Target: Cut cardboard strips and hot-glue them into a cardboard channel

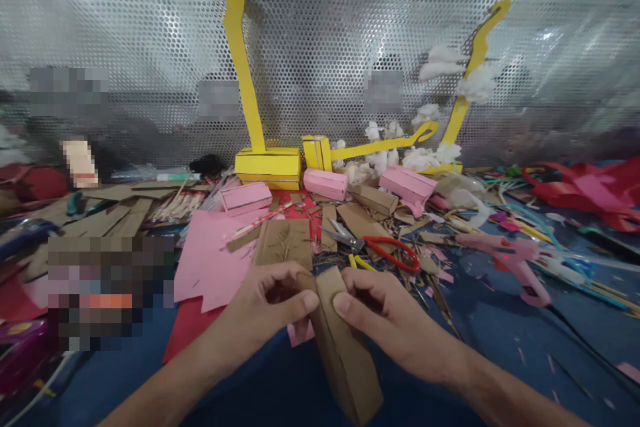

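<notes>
Both hands hold a small brown cardboard box [345, 347] low in the middle of the head view, its long side running toward me. My left hand [287, 297] pinches the far left edge between thumb and fingers. On the far right edge, my right hand [370, 303] grips with its thumb on top and the fingertips partly hidden behind. Just beyond the hands lie red-handled scissors [395, 250], blades open, and a flat cardboard piece [285, 240] with thin scraps on it. Pink paper [215, 253] spreads to the left of them.
Pink-covered boxes [246, 199] and a yellow box with a tall wavy strip [267, 167] stand at the back, before a perforated metal panel [320, 53]. A pink glue gun [520, 260] with a black cord lies right. Cardboard strips [115, 227] pile up left.
</notes>
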The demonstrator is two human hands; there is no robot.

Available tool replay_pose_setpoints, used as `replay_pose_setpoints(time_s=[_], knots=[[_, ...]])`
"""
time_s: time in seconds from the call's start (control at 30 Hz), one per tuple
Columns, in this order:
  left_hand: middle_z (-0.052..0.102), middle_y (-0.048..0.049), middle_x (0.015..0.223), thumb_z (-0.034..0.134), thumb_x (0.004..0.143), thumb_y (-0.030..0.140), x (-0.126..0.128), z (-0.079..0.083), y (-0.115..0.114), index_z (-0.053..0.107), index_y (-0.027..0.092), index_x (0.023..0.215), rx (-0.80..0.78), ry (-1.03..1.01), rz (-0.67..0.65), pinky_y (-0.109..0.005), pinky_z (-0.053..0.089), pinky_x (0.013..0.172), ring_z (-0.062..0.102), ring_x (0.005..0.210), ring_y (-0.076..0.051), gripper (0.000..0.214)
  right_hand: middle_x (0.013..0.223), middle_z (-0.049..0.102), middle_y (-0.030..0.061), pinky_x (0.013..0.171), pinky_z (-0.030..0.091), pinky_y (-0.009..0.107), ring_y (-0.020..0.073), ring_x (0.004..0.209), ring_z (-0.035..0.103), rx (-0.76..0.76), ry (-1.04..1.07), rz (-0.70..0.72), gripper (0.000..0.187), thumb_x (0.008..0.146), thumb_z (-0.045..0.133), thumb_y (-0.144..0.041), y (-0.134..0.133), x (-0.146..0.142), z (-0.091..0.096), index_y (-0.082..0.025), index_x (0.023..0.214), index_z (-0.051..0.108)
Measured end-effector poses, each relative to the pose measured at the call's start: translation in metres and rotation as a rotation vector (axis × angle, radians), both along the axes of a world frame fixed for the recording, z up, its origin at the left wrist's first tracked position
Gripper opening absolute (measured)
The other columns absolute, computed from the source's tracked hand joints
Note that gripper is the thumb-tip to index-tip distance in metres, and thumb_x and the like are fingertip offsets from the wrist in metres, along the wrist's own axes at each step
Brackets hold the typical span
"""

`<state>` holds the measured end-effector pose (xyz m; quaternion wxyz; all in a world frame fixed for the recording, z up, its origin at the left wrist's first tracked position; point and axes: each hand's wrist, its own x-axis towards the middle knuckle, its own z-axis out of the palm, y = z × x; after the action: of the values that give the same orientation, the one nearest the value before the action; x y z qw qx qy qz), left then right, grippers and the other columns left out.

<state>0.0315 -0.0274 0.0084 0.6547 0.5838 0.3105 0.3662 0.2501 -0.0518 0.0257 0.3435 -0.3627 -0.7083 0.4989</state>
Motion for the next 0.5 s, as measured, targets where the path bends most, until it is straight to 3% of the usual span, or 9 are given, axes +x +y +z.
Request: replay_pose_setpoints(time_s=[0.27, 0.5], knots=[[0.069, -0.0013, 0.062, 0.081, 0.084, 0.046, -0.0023, 0.0089, 0.0000, 0.067, 0.013, 0.078, 0.002, -0.023, -0.011, -0.020, 0.053, 0.053, 0.064, 0.052, -0.011, 0.036, 0.076, 0.048, -0.0022, 0.059, 0.032, 0.026, 0.0131, 0.068, 0.040, -0.054, 0.052, 0.032, 0.046, 0.098, 0.055, -0.063, 0.0012, 0.0010, 0.0040, -0.020, 0.082, 0.056], [0.074, -0.0049, 0.068, 0.078, 0.086, 0.050, -0.0066, 0.0024, -0.0013, 0.069, 0.014, 0.079, 0.006, 0.046, -0.080, -0.023, 0.057, 0.058, 0.069, 0.060, -0.014, 0.037, 0.078, 0.058, -0.0010, 0.061, 0.040, 0.025, 0.0132, 0.069, 0.050, -0.061, 0.107, 0.007, 0.040, 0.098, 0.059, -0.057, -0.0007, 0.0016, 0.0050, -0.019, 0.086, 0.061]])
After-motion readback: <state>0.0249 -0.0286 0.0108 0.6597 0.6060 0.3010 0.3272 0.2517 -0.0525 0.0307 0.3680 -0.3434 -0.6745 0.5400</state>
